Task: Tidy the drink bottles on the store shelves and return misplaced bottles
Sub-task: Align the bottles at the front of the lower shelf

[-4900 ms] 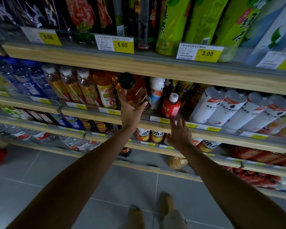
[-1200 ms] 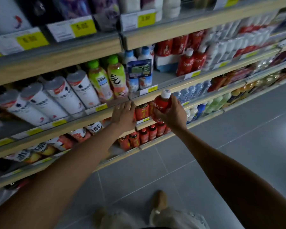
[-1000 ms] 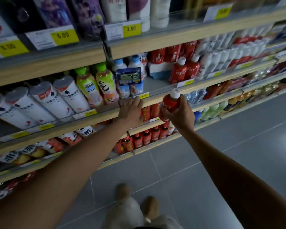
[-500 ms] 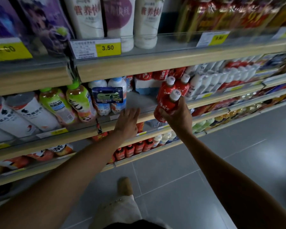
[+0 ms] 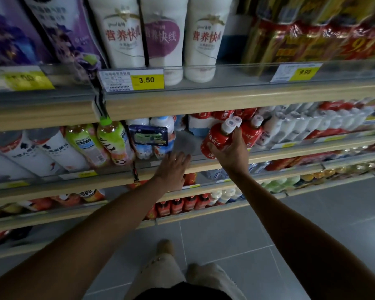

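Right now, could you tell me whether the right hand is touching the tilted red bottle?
Touching. The head view shows the right hand curled round the tilted red bottle.

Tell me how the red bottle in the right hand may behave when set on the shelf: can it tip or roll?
The red bottle looks rigid: the right hand wraps it without denting it. Its round body would probably roll if laid down. Held tilted now and narrowing to a white cap, it could tip unless set upright.
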A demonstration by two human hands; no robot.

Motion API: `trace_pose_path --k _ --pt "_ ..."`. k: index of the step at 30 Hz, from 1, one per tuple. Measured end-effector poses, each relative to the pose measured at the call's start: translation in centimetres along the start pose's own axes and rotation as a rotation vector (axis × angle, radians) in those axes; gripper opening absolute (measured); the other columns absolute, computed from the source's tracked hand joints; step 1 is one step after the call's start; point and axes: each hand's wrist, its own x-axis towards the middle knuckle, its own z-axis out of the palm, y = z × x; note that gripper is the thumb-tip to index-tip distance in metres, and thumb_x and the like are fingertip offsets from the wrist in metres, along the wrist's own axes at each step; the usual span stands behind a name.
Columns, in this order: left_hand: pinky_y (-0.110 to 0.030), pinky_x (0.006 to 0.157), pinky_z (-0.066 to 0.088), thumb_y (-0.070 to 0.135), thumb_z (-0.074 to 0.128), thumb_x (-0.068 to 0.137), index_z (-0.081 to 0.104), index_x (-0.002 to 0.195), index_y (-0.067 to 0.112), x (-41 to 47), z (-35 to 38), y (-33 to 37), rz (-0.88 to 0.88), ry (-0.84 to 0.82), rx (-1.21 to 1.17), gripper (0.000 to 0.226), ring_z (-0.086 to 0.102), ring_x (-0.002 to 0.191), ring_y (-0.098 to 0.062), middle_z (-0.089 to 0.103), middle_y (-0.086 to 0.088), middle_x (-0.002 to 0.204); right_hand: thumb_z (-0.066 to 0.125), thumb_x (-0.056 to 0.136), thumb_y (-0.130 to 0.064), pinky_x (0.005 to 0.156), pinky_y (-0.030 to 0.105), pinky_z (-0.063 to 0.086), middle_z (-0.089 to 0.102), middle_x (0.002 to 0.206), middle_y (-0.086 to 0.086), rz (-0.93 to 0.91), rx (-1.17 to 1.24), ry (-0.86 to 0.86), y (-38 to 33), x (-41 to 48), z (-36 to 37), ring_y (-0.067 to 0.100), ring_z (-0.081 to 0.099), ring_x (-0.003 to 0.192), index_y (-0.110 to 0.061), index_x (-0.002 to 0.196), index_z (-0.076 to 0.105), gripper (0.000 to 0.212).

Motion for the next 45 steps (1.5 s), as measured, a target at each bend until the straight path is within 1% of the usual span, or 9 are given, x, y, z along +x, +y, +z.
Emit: trace_pose_path --k 8,13,16,20,24,28,32,39,45 --pt "-0.047 0.115 0.012 0.032 0.06 0.084 0.007 0.15 0.012 -0.1 -1.1 2.2 -0.166 -0.083 -0.125 0.087 0.019 0.138 -0.038 0.017 -0.015 0.153 0.08 0.071 -0.03 0.099 0.043 0.043 0.04 0.143 0.014 -0.029 0.042 -0.108 1.2 1.7 0.8 0.03 0.044 0.128 -0.01 0.142 0.027 0.091" --pt "-0.047 0.115 0.015 0.03 0.06 0.085 0.004 0.15 0.014 0.0 -1.5 2.9 -0.242 -0.133 -0.18 0.087 0.016 0.141 -0.037 0.014 -0.013 0.155 0.08 0.068 -0.037 0.083 0.041 0.051 0.042 0.138 0.011 -0.135 -0.08 -0.051 1.7 2.4 1.7 0.03 0.05 0.12 -0.011 0.135 0.04 0.083" --pt "-0.049 0.112 0.023 0.023 0.059 0.087 0.002 0.151 0.018 0.0 -1.6 3.2 -0.301 -0.17 -0.286 0.086 0.008 0.144 -0.034 0.007 -0.01 0.158 0.08 0.068 -0.038 0.085 0.043 0.049 0.046 0.135 0.012 -0.164 -0.125 -0.047 2.0 2.8 2.3 0.029 0.046 0.123 -0.011 0.136 0.042 0.082" --pt "-0.05 0.113 0.018 0.02 0.059 0.086 -0.001 0.151 0.019 -0.1 -2.2 3.2 -0.321 -0.209 -0.318 0.088 0.002 0.145 -0.031 0.001 -0.006 0.159 0.08 0.068 -0.035 0.082 0.046 0.051 0.04 0.14 0.011 -0.125 -0.136 -0.048 2.7 2.6 3.0 0.03 0.044 0.125 -0.012 0.135 0.042 0.081" --pt "-0.052 0.113 0.019 0.02 0.061 0.084 -0.002 0.151 0.02 -0.1 -2.1 3.2 -0.332 -0.21 -0.329 0.092 0.001 0.145 -0.032 0.002 -0.006 0.159 0.08 0.068 -0.035 0.071 0.044 0.052 0.042 0.131 0.012 -0.107 -0.179 -0.083 3.1 2.5 3.9 0.034 0.056 0.107 -0.011 0.133 0.041 0.079" --pt "-0.053 0.113 0.019 0.021 0.061 0.084 -0.003 0.151 0.021 -0.2 -1.7 3.1 -0.329 -0.193 -0.341 0.092 0.0 0.145 -0.033 0.002 -0.006 0.159 0.077 0.072 -0.034 0.07 0.041 0.052 0.039 0.135 0.016 -0.091 -0.222 -0.082 3.0 2.6 4.4 0.036 0.058 0.105 -0.008 0.135 0.039 0.078" --pt "-0.055 0.113 0.016 0.024 0.061 0.084 -0.004 0.151 0.022 0.0 -1.4 3.1 -0.332 -0.186 -0.327 0.093 0.0 0.145 -0.032 0.001 -0.004 0.159 0.076 0.075 -0.031 0.071 0.045 0.054 0.034 0.141 0.022 -0.115 -0.222 -0.072 3.1 2.4 4.5 0.039 0.059 0.104 -0.005 0.137 0.038 0.077" --pt "-0.056 0.114 0.011 0.025 0.061 0.084 -0.004 0.151 0.023 0.1 -1.3 2.9 -0.334 -0.207 -0.336 0.093 0.0 0.145 -0.03 0.001 -0.003 0.159 0.072 0.078 -0.035 0.066 0.043 0.055 0.046 0.124 0.019 -0.101 -0.21 -0.081 3.3 2.3 4.1 0.036 0.061 0.099 0.0 0.119 0.043 0.061" --pt "-0.056 0.114 0.008 0.023 0.06 0.084 -0.005 0.151 0.024 -0.1 -1.6 3.5 -0.362 -0.224 -0.335 0.093 -0.004 0.146 -0.028 -0.003 -0.001 0.159 0.06 0.087 -0.017 0.065 0.046 0.056 0.042 0.129 0.02 -0.169 -0.262 -0.131 3.2 1.4 2.8 0.037 0.059 0.098 0.001 0.123 0.043 0.043"
